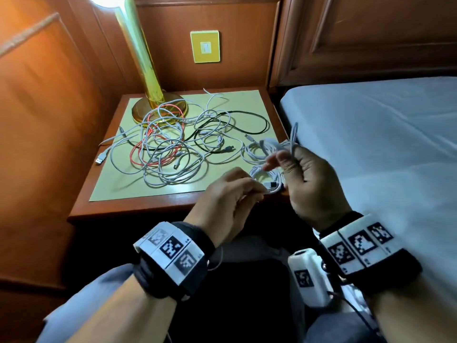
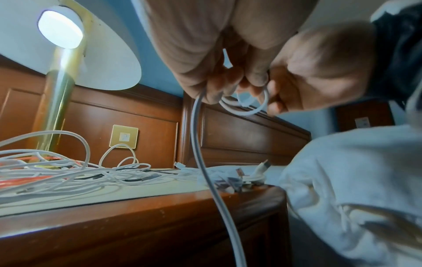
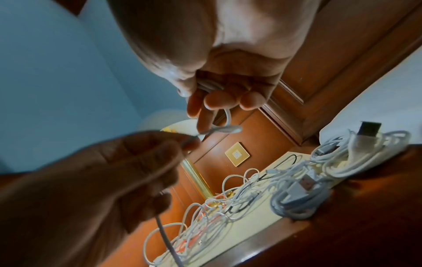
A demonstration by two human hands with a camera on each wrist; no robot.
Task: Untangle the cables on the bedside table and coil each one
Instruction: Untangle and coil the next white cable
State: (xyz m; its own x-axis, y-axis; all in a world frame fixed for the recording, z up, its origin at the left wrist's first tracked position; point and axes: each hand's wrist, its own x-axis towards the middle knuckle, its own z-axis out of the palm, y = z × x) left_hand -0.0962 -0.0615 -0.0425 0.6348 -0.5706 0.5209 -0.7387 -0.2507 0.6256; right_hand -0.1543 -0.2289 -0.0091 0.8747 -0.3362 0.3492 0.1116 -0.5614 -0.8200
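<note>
Underneath, left hand pinches white cable

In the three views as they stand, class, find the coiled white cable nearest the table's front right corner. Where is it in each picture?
Head: the coiled white cable lies at the table's front right corner, between the hands.
Left wrist: low, right of centre, on the table edge.
Right wrist: right of centre, near the table edge.
Shared landmark: the yellow wall plate.

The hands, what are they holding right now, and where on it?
Both hold one white cable. The right hand grips its gathered loops; the left hand pinches the free length that hangs down off the table edge.
</note>
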